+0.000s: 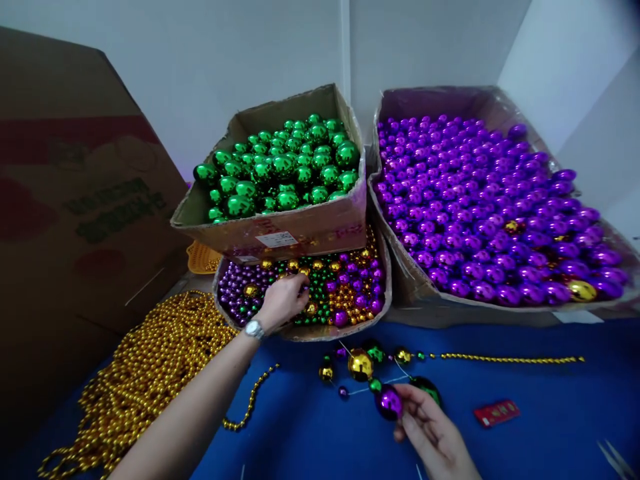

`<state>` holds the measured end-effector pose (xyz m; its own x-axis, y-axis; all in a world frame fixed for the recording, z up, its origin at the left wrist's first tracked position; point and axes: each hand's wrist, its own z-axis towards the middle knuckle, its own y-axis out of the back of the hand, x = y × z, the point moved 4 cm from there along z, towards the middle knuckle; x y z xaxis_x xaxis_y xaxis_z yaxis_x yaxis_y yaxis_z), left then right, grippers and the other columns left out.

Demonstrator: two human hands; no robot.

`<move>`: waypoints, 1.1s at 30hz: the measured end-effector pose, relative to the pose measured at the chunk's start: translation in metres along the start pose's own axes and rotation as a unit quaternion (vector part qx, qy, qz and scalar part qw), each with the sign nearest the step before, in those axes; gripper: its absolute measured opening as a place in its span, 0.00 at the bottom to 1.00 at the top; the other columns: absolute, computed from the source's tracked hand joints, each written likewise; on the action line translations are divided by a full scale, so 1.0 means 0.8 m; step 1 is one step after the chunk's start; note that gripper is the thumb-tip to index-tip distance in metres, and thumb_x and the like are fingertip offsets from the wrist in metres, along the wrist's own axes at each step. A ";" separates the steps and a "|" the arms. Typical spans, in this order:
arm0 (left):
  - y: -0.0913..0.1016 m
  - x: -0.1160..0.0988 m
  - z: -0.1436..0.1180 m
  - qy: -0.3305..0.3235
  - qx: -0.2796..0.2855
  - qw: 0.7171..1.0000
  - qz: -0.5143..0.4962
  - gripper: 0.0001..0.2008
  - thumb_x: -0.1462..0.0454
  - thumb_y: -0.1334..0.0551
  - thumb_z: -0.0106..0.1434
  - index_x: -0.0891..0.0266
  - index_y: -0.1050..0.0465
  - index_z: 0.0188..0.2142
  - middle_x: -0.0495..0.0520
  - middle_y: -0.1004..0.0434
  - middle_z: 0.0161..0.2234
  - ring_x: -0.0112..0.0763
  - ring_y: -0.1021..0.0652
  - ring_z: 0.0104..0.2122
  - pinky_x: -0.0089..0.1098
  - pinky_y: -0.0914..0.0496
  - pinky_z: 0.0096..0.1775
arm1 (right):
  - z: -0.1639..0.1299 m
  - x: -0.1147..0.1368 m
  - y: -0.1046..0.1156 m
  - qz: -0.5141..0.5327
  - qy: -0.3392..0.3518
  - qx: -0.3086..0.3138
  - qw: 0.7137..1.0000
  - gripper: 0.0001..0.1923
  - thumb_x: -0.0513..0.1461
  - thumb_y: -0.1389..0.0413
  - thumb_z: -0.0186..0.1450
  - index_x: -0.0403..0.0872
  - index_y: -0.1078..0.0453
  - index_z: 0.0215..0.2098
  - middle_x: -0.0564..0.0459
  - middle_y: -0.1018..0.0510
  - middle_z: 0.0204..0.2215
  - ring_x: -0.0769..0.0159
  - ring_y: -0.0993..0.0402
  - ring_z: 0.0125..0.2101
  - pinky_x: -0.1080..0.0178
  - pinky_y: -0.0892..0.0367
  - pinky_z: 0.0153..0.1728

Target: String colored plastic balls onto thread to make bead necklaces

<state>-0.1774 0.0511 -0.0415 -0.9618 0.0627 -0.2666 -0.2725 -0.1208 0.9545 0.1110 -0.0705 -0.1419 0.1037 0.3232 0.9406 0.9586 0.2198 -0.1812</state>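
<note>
My left hand (284, 300), with a watch (254, 329) at its wrist, reaches into a low cardboard box (306, 333) of small purple, green and gold beads. Its fingers are bent together among the beads; what they pinch, if anything, is hidden. Between thumb and fingers, my right hand (434, 427) grips a large shiny purple bead (389, 402) on a thin string. Next to that bead are a small green bead (375, 385) and a large gold bead (361, 365). A large dark green bead (425, 388) shows behind my right fingers.
Boxes of green balls (283, 167) and purple balls (475, 207) stand at the back. Gold bead chains (165, 360) are heaped at left, beside a big carton (75, 200). A gold strand (510, 359), a red packet (497, 413) and a metal tool's tips (617, 459) lie on the blue table.
</note>
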 end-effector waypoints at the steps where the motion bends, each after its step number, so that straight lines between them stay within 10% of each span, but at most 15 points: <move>1: 0.003 -0.006 -0.008 0.006 0.002 0.998 -0.059 0.12 0.64 0.46 0.63 0.63 0.31 0.44 0.57 0.24 0.33 0.37 0.24 0.33 0.31 0.33 0.31 | 0.000 0.001 -0.001 0.000 0.001 -0.001 1.000 0.24 0.53 0.41 0.57 0.47 0.30 0.45 0.48 0.24 0.33 0.63 0.26 0.29 0.62 0.29 0.33; 3: 0.003 -0.017 -0.029 0.040 0.017 0.961 -0.273 0.14 0.60 0.47 0.65 0.61 0.34 0.47 0.55 0.24 0.35 0.31 0.24 0.30 0.27 0.33 0.28 | 0.001 0.004 -0.003 0.000 0.004 -0.005 1.000 0.24 0.53 0.41 0.57 0.47 0.29 0.45 0.48 0.23 0.33 0.63 0.26 0.29 0.62 0.29 0.33; 6: -0.010 -0.037 -0.062 0.127 0.048 0.778 -0.614 0.13 0.59 0.42 0.62 0.63 0.33 0.45 0.56 0.25 0.34 0.28 0.25 0.29 0.24 0.34 0.26 | 0.002 0.009 -0.004 -0.001 0.013 -0.012 1.000 0.24 0.52 0.40 0.56 0.47 0.29 0.45 0.48 0.23 0.33 0.63 0.25 0.30 0.62 0.28 0.33; 10: -0.023 -0.058 -0.090 0.187 0.066 0.656 -0.728 0.12 0.63 0.38 0.60 0.66 0.30 0.42 0.57 0.25 0.32 0.26 0.25 0.28 0.22 0.33 0.25 | 0.003 0.014 -0.004 -0.010 0.029 -0.018 0.999 0.23 0.51 0.40 0.56 0.47 0.29 0.45 0.49 0.24 0.31 0.64 0.26 0.29 0.63 0.28 0.33; 21: -0.035 -0.074 -0.102 0.200 0.088 0.596 -0.773 0.09 0.64 0.37 0.59 0.64 0.30 0.39 0.55 0.25 0.32 0.25 0.24 0.28 0.23 0.30 0.27 | -0.001 0.003 0.001 -0.033 0.023 -0.015 0.999 0.23 0.51 0.42 0.59 0.48 0.30 0.48 0.50 0.26 0.32 0.64 0.26 0.31 0.63 0.28 0.35; 33: -0.035 -0.078 -0.112 0.193 0.082 0.642 -0.738 0.07 0.63 0.39 0.61 0.64 0.30 0.39 0.56 0.24 0.34 0.26 0.25 0.29 0.24 0.31 0.28 | -0.001 -0.003 -0.003 -0.032 0.026 -0.014 0.999 0.23 0.52 0.43 0.60 0.48 0.31 0.48 0.51 0.27 0.32 0.65 0.26 0.31 0.65 0.29 0.35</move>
<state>-0.1121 -0.0378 -0.0637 0.3961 -0.2658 -0.8789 -0.9182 -0.1037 -0.3824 0.1091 -0.0726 -0.1432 0.0553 0.2615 0.9636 0.9706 0.2123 -0.1133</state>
